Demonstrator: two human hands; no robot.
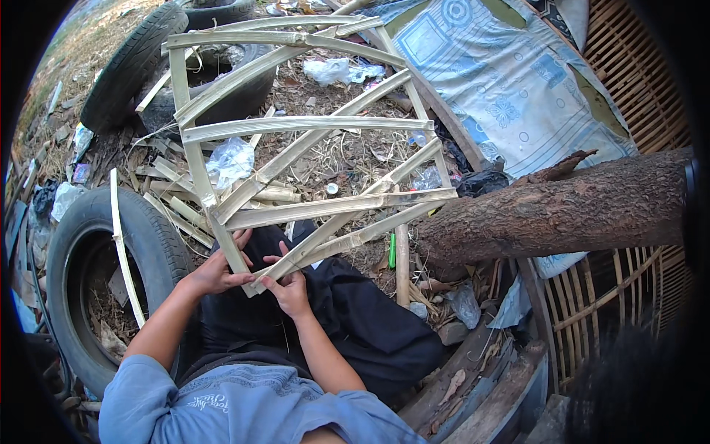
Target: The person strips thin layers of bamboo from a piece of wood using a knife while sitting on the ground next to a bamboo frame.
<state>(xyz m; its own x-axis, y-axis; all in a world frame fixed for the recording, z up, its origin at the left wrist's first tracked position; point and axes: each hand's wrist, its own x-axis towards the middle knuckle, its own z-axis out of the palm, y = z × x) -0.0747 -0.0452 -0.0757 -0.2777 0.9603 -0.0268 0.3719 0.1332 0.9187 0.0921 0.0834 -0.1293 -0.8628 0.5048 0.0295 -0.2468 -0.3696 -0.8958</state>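
Observation:
A lattice frame of split bamboo strips [310,126] stretches out in front of me, its near corner just above my lap. Upright strips at its left and right are crossed by several level and slanting ones. My left hand [222,272] pinches the lower end of the left strip near that corner. Close by, my right hand [291,288] has its thumb and fingers around the lower slanting strips where they meet the corner. Parts of the fingers on both hands are hidden behind the bamboo.
Old tyres [159,244] lie at the left and far left, one with a loose bamboo strip [126,251] across it. Cut bamboo pieces [177,211] and plastic litter cover the ground. At the right are a thick log [562,207], a blue patterned cloth [503,96] and woven bamboo panels [636,66].

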